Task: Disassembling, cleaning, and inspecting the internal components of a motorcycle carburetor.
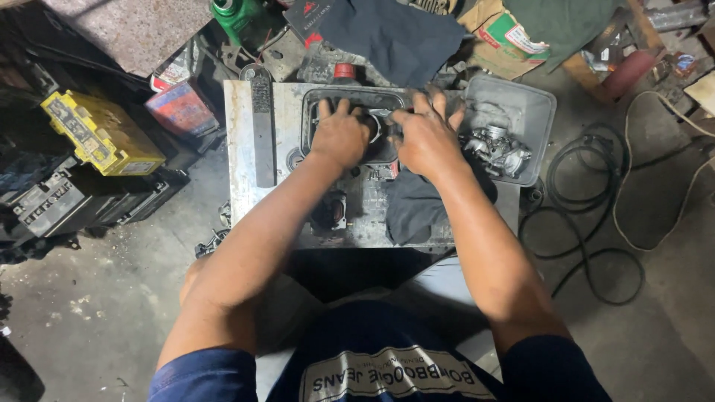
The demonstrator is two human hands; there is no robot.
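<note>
Grimy concrete floor surrounds a low metal work table [242, 149], its top scratched and stained with oil. On the far half of the table sits a dark, shallow rectangular tray [309, 104] with rounded corners, and both hands are down inside it. The left hand [341, 136] curls over a small round metal part [375, 125] in the tray, fingers bent around its left side in a grasp. The right hand [426, 136] lies just beside it with fingers spread and slightly bent, fingertips touching the same part from the right; whether it truly grips cannot be told. The part itself is mostly hidden, showing only a dull grey curved rim between the two hands.

Just right of the tray stands a grey plastic tub [530, 112] holding a silvery carburettor [493, 149]. A dark rag [410, 208] lies under the right wrist. A long flat file [262, 134] rests along the table's left side. Black cable [588, 216] loops on the floor to the right, and a yellow box [100, 132] sits to the left.
</note>
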